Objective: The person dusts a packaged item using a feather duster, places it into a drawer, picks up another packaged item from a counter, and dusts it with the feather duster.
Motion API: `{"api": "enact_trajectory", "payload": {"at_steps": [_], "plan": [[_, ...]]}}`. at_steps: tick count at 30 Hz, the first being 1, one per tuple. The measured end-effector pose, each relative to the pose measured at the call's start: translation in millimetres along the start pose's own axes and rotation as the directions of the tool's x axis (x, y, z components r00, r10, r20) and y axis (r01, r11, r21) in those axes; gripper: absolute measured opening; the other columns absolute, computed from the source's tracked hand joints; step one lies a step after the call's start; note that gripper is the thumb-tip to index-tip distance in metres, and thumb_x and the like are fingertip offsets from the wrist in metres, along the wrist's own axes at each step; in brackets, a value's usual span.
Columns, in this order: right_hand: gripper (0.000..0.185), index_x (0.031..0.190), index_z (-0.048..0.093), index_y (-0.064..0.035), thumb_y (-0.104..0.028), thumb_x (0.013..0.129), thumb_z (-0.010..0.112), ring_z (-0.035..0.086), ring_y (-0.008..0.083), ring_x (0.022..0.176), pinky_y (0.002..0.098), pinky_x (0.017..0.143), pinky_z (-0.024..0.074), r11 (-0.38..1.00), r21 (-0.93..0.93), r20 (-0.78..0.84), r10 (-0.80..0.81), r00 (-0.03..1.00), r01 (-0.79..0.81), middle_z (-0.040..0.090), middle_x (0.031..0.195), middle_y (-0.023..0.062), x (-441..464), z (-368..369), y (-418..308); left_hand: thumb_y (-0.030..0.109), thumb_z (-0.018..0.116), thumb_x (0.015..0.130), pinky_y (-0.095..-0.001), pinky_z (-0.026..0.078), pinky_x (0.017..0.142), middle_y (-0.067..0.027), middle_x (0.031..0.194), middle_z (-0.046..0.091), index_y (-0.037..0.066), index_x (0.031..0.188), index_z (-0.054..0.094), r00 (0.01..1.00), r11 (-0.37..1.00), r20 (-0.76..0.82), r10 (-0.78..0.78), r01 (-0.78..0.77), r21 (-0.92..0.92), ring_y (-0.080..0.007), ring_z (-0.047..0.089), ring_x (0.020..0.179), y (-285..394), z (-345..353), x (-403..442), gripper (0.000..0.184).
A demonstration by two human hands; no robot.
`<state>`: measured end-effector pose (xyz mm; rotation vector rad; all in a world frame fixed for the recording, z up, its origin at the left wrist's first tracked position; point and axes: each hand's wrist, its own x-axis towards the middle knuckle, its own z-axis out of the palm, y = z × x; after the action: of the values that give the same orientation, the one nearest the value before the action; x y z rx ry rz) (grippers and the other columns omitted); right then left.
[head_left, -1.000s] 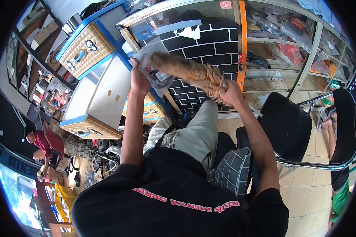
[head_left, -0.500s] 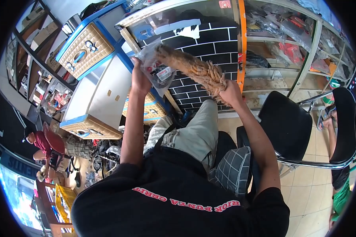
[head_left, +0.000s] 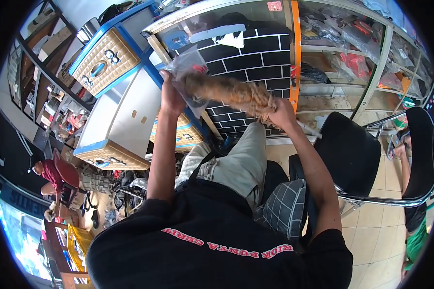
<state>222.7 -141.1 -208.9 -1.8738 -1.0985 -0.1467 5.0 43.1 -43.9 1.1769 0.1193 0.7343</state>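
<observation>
My left hand is closed on a clear plastic bag, thumb pointing up. Something dark with a bit of red shows inside the bag, but its kind is not clear. A shaggy brown duster is gripped in my right hand, with a pale handle end sticking out behind the fist. Its blurred tip lies across the front of the bag, covering the lower part.
A glass display case with bagged goods stands ahead. At left is a drawer cabinet with pulled-out drawers. A black chair stands right. One person crouches far left; another person's legs show far right.
The duster's tip has swept down and left over the bag, hiding the white label seen before. More of its handle shows behind my right hand. My left hand has barely moved.
</observation>
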Motion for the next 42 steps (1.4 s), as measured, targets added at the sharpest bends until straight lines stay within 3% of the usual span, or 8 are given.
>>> {"api": "enact_trajectory", "payload": {"at_steps": [2,7,12,14,25,29,33,42], "plan": [[0.025,0.075,0.062,0.0006,-0.022,0.066,0.067,0.059,0.0398,0.077,0.0439,0.066,0.0481,0.991,0.071,-0.020,0.114,0.993,-0.112,0.061,0.076,0.0216,-3,-5,-7,0.053,0.014,0.093,-0.0470,0.025,0.106,-0.0096,0.141,0.032,0.022,0.142,0.023,0.999,0.999,0.022,0.028,-0.028,-0.031,-0.0299,0.032,0.128,-4,-6,2,0.058],[0.022,0.074,0.062,0.0015,-0.019,0.066,0.066,0.059,0.0401,0.076,0.0440,0.065,0.0481,0.989,0.085,-0.059,-0.116,0.992,0.120,0.061,0.074,0.0233,2,-3,5,0.053,0.015,0.093,-0.0474,0.026,0.106,-0.0096,0.141,0.031,0.022,0.142,0.023,0.999,0.998,0.031,0.021,-0.019,-0.066,-0.0303,0.032,0.129,-3,-5,-1,0.058],[0.022,0.076,0.062,0.0011,-0.018,0.066,0.065,0.059,0.0401,0.078,0.0442,0.067,0.0480,0.997,0.018,-0.043,0.080,0.996,-0.079,0.061,0.076,0.0228,1,-6,6,0.057,0.011,0.091,-0.0499,0.027,0.106,-0.0102,0.144,0.026,0.025,0.143,0.019,0.999,0.999,0.019,0.032,-0.033,0.023,-0.0317,0.029,0.130,-5,-8,-1,0.061],[0.022,0.077,0.063,-0.0003,-0.019,0.066,0.066,0.058,0.0399,0.078,0.0440,0.067,0.0481,0.984,0.151,-0.006,-0.100,0.995,0.099,0.061,0.076,0.0220,2,-1,12,0.057,0.011,0.091,-0.0501,0.027,0.106,-0.0102,0.144,0.026,0.025,0.143,0.020,0.999,1.000,0.038,0.021,-0.021,0.008,-0.0319,0.029,0.130,-6,-14,1,0.061],[0.024,0.078,0.063,-0.0023,-0.023,0.066,0.066,0.059,0.0405,0.076,0.0444,0.067,0.0485,0.976,0.035,0.015,-0.215,0.977,0.214,0.062,0.075,0.0213,-5,-3,-10,0.051,0.018,0.095,-0.0475,0.026,0.105,-0.0123,0.140,0.033,0.018,0.141,0.027,0.999,0.988,-0.031,-0.015,0.010,-0.152,-0.0326,0.035,0.126,-5,-21,1,0.058],[0.024,0.078,0.062,-0.0005,-0.021,0.066,0.067,0.059,0.0395,0.079,0.0428,0.067,0.0484,0.991,0.125,0.007,0.041,0.999,-0.041,0.062,0.077,0.0201,-2,6,3,0.048,0.015,0.096,-0.0461,0.025,0.106,-0.0092,0.138,0.037,0.018,0.140,0.029,0.996,0.962,-0.085,-0.008,-0.016,-0.272,-0.0308,0.035,0.126,-6,-21,2,0.055],[0.025,0.079,0.062,0.0000,-0.021,0.066,0.067,0.058,0.0395,0.080,0.0428,0.068,0.0480,0.967,0.183,-0.015,-0.176,0.984,0.176,0.061,0.079,0.0203,1,0,6,0.047,0.008,0.096,-0.0458,0.023,0.107,-0.0086,0.140,0.036,0.018,0.140,0.028,0.983,0.958,-0.085,0.161,-0.176,-0.226,-0.0315,0.034,0.127,-8,-25,3,0.057],[0.030,0.080,0.063,-0.0004,-0.026,0.067,0.069,0.059,0.0390,0.080,0.0436,0.069,0.0486,0.985,0.028,-0.123,-0.168,0.978,0.173,0.062,0.079,0.0204,-5,1,-8,0.046,0.008,0.096,-0.0466,0.024,0.107,-0.0114,0.138,0.037,0.014,0.138,0.031,0.989,0.957,-0.081,0.119,-0.137,-0.255,-0.0330,0.034,0.126,-1,-33,7,0.057]]}}
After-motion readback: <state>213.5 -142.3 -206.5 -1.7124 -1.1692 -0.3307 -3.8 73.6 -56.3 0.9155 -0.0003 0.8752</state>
